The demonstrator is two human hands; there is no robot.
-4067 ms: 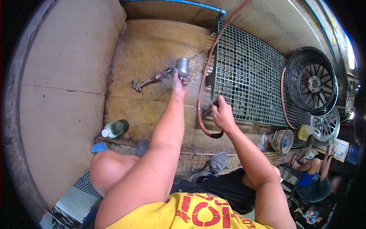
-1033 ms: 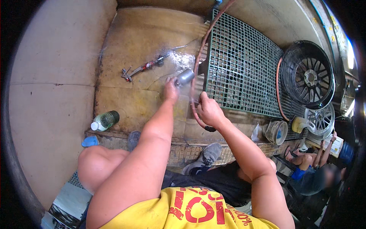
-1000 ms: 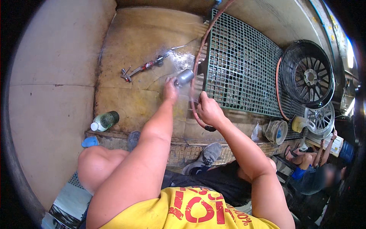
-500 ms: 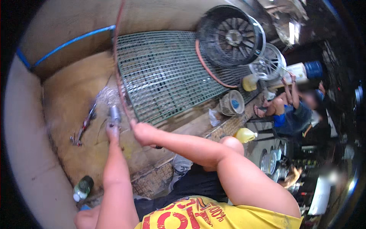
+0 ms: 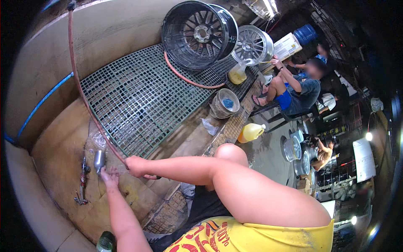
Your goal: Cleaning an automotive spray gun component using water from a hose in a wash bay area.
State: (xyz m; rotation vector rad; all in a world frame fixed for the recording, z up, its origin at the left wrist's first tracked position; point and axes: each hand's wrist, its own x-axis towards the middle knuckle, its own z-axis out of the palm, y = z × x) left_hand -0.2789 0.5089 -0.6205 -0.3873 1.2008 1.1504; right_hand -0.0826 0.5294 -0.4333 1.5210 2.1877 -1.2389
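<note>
My left hand [image 5: 110, 176] has its fingers at the near end of a small silver metal canister [image 5: 99, 160], held low over the wet brown basin floor [image 5: 54, 147]. Closed around the end of a reddish hose [image 5: 90, 107] is my right hand [image 5: 137, 166], just to the right of the left one. The hose runs from there up along the grating to the top left. On the basin floor, left of the canister, lies a long tool that looks like a spray gun [image 5: 83, 180]. Clear plastic [image 5: 97, 140] or splashing water glistens beyond the canister; I cannot tell which.
A green plastic grating [image 5: 130, 96] bears a black wheel rim [image 5: 199, 35] and a silver one [image 5: 252, 44]. Nearby are a bucket [image 5: 224, 103], a yellow-liquid jug [image 5: 252, 132] and a seated person [image 5: 298, 88]. A dark green bottle [image 5: 105, 242] stands lower left.
The view has swung to the right, so the basin, grating and rims sit farther left. Both hands keep their holds, the left on the canister and the right on the hose.
</note>
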